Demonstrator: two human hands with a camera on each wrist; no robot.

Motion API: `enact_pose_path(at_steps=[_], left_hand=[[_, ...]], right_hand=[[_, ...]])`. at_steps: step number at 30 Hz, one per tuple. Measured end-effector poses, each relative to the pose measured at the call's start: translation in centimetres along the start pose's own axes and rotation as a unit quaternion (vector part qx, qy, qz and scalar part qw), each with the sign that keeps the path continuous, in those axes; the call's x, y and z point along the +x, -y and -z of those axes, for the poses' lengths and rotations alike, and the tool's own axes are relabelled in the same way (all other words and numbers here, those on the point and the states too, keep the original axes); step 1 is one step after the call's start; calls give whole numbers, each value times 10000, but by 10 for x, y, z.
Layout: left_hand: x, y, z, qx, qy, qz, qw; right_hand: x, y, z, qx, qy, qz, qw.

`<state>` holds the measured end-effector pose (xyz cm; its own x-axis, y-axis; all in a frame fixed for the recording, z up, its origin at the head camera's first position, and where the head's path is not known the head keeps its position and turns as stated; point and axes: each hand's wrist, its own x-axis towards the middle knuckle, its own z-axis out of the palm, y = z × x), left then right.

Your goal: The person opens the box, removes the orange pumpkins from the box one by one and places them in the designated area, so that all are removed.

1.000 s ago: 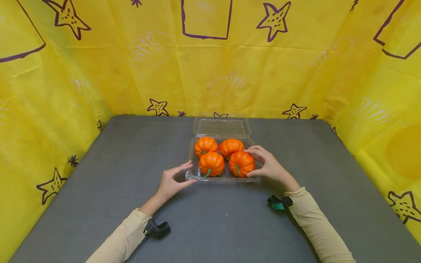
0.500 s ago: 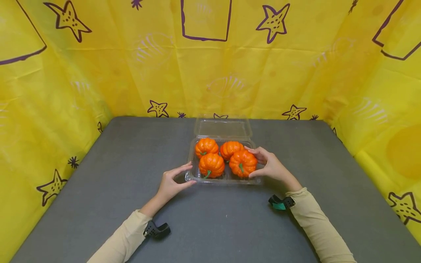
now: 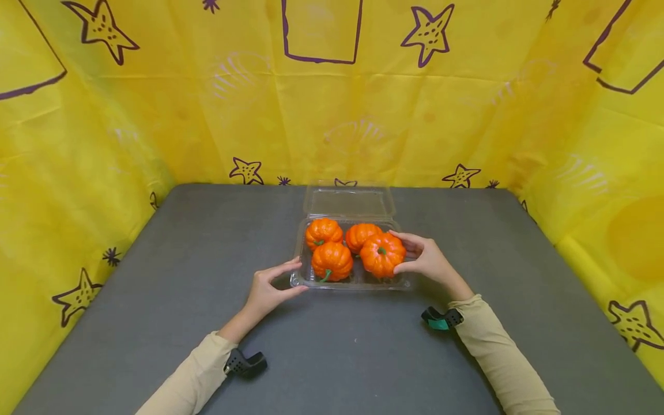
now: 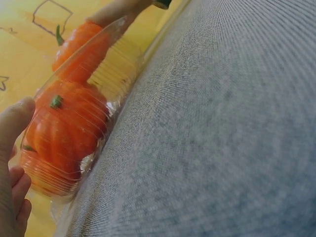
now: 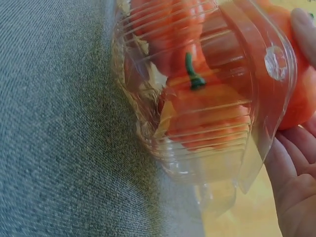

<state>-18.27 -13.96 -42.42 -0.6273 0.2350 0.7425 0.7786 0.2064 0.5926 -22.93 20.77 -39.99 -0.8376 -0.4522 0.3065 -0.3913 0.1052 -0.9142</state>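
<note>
A clear plastic clamshell container point(image 3: 358, 285) has several small orange pumpkins in its base. In the head view, my right hand point(image 3: 429, 264) grips the front-right pumpkin point(image 3: 383, 256) between thumb and fingers. It is raised, with its green stem toward the camera, and overlaps the back-right pumpkin point(image 3: 359, 235). The right wrist view has this held pumpkin point(image 5: 296, 106) above the container rim. With thumb and fingers on either side of the front-left corner, my left hand point(image 3: 267, 291) holds the container. Beside that hand are the front-left pumpkin point(image 3: 332, 260) and back-left pumpkin point(image 3: 323, 230).
Hinged at the back, the clear lid point(image 3: 349, 203) lies folded open toward the far table edge. The dark grey table point(image 3: 358, 357) extends around the container. Yellow patterned cloth point(image 3: 332, 115) hangs behind and on both sides.
The pumpkin in my right hand has risen slightly and tilted, its stem turning upward toward the camera. My left hand stays at the container corner.
</note>
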Motion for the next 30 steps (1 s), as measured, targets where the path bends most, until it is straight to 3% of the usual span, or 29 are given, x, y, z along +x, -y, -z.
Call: enact_pose_path(at_steps=[5, 18, 24, 30], left_hand=[[0, -1, 4, 111, -73, -31, 9999], [1, -1, 0, 27, -10, -28, 10000], [0, -1, 0, 49, -12, -78, 10000], [1, -2, 0, 37, 1, -73, 10000]], right_hand=[[5, 0, -3, 122, -41, 55, 9999], [1, -3, -1, 1103, 18, 539, 9924], [0, 1, 2, 1068, 51, 571, 9926], [-3, 5, 4, 958, -159, 314, 9948]])
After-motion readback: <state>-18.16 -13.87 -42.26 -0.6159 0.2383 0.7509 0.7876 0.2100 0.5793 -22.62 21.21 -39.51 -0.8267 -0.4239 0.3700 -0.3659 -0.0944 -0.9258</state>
